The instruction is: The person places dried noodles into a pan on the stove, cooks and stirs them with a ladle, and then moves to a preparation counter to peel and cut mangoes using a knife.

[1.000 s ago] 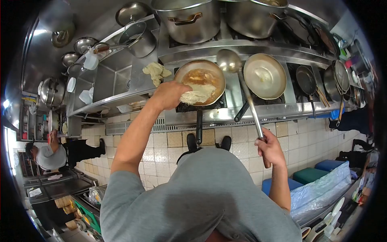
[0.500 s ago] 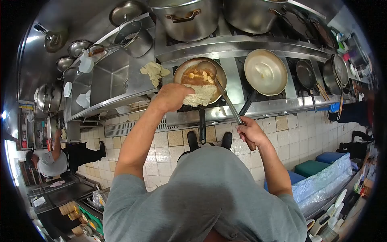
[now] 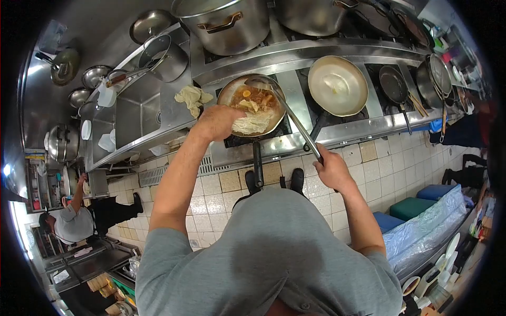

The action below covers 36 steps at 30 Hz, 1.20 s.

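A frying pan (image 3: pixel 227 90) with a black handle sits on the near-left burner, holding reddish-brown sauce (image 3: pixel 262 98) with pale pieces in it. My left hand (image 3: pixel 217 122) is at the pan's left rim, its fingers closed on a flat cake of thin pale noodles (image 3: pixel 254 122). The noodles lie low over the near side of the pan, against the sauce; some fingertips are hidden. In my right hand (image 3: pixel 335 169) is the handle of a long metal ladle (image 3: pixel 299 126). The ladle's bowl is tilted inside the pan at the far side.
A second pale frying pan (image 3: pixel 337 87) stands on the burner to the right, with a small dark pan (image 3: pixel 393 84) beyond it. Large stockpots (image 3: pixel 226 31) line the back. A crumpled cloth (image 3: pixel 192 99) lies left, near the sink (image 3: pixel 138 113). Another person (image 3: pixel 74 224) stands far left.
The noodle cake has gone down into the pan with my left hand. The ladle's bowl has moved to the pan's far side, and my right hand has shifted slightly.
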Tool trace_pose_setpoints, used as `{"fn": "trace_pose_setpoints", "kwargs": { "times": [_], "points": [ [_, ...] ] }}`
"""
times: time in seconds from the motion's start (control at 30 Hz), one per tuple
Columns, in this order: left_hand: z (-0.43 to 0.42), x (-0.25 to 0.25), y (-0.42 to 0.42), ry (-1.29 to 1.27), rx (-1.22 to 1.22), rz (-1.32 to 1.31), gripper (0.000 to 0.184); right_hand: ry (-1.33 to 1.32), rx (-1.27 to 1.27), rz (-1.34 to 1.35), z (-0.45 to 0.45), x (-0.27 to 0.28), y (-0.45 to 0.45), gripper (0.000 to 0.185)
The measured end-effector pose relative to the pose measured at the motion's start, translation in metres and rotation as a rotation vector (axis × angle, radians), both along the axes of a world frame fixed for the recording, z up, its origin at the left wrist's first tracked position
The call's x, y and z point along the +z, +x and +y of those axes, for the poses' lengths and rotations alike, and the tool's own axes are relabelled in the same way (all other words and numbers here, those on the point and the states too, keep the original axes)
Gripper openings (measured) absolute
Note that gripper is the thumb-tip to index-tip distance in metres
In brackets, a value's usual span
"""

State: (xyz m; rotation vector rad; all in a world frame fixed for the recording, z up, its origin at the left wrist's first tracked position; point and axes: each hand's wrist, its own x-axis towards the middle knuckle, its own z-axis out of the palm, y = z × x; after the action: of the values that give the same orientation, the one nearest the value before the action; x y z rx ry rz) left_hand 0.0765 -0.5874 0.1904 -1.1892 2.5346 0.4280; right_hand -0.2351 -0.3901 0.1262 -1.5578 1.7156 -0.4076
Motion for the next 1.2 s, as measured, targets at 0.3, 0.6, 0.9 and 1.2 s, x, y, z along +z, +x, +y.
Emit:
{"fn": "trace_pose_setpoints", "kwargs": {
  "times": [0.3, 0.6, 0.9, 1.2],
  "points": [
    [0.008, -0.004, -0.011, -0.022, 0.002, -0.056, 0.048, 0.324, -0.178, -0.713, 0.007, -0.006, 0.007, 0.042],
    [0.001, -0.014, -0.009, -0.027, 0.009, -0.021, 0.05, 0.127, -0.055, -0.277, 0.03, 0.052, -0.013, 0.055],
    [0.004, -0.023, -0.011, -0.045, 0.002, -0.01, 0.048, 0.156, 0.076, -0.096, 0.033, 0.033, -0.009, 0.048],
    [0.002, -0.031, 0.0, -0.008, 0.034, 0.029, 0.052, 0.11, 0.086, -0.141, 0.036, 0.025, -0.008, 0.05]
  ]
}}
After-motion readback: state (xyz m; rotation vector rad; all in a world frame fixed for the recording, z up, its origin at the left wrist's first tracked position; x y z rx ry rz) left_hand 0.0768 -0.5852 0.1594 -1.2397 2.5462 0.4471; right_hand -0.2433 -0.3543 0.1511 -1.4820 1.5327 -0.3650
